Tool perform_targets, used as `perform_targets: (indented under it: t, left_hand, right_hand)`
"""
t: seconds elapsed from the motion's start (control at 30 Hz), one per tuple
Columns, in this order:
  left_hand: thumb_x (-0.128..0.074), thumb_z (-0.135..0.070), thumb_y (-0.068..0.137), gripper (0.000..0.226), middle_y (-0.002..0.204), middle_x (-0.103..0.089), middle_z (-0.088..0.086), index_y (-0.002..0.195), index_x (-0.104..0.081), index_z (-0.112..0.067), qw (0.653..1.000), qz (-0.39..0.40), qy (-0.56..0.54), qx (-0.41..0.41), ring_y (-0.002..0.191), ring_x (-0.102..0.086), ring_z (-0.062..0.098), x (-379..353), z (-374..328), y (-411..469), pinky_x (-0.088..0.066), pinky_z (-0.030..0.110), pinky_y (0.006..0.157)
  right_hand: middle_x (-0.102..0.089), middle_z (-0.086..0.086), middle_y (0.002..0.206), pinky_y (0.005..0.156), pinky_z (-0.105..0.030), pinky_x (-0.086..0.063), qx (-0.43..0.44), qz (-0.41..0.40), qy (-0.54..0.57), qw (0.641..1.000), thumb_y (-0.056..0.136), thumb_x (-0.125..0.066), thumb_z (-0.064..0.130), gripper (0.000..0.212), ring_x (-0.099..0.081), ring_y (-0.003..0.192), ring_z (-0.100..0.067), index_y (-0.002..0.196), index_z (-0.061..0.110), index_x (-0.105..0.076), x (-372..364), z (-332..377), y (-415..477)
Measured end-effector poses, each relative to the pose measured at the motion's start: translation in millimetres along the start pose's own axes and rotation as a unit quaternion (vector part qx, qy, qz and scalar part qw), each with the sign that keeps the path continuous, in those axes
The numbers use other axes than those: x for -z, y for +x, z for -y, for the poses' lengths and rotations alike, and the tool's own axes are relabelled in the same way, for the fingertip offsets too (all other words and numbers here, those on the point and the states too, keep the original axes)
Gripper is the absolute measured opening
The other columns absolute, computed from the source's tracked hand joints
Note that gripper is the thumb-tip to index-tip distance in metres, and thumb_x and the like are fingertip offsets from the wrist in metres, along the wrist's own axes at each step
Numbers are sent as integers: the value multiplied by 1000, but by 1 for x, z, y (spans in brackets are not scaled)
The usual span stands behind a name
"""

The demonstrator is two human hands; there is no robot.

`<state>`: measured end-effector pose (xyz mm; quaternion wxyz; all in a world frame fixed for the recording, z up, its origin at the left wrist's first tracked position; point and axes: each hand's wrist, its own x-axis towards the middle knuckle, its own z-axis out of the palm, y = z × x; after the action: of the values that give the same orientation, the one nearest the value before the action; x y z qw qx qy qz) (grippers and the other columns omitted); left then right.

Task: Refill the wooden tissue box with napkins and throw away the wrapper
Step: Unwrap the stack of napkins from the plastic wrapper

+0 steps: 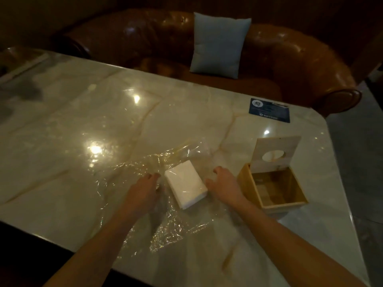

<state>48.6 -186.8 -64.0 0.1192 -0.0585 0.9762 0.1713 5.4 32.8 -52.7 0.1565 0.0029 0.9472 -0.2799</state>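
Napkins (186, 184) between both hands, on wrapper (165, 224).

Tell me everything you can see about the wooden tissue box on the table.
The light wooden tissue box is square, standing on the marble table near its right edge, right of the white napkin stack. Its pale lid, with an oval dispensing hole, stands open at the back. The inside looks empty of napkins. Neither hand touches it; the right hand is nearest.

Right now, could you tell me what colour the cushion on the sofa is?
Pale grey-blue cushion, seen in the head view.
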Motion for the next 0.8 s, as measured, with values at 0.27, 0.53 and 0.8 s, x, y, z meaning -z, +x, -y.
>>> perform_targets:
  t: [0.27,0.53,0.8]
  left_hand:
    - [-55,-46,86,55,139,-45,9,131,-40,-18,998,1,-62,-4,127,-40,29,-27,-6,1,-36,43,103]
    - [-50,-19,88,51,143,-42,7,137,-38,-18,997,-1,-11,-75,130,-39,27,-24,6,12,-33,40,107]
    - [-48,-25,91,44,145,-40,6,134,-42,-20,997,-16,12,-75,132,-37,26,-29,8,13,-32,42,107]
  right_hand:
    - [-63,-9,84,64,-32,-46,-102,49,210,971,79,-64,14,7,-57,74,-20,83,13,-58,-4,-13,5]
    - [-55,8,33,38,-11,-38,-48,77,304,948,78,-65,-4,27,-47,32,2,59,15,-60,-9,-15,-18]
    - [-73,4,69,58,-21,-54,-12,147,408,901,78,-35,-14,45,-66,63,-8,72,12,-72,10,3,-14]
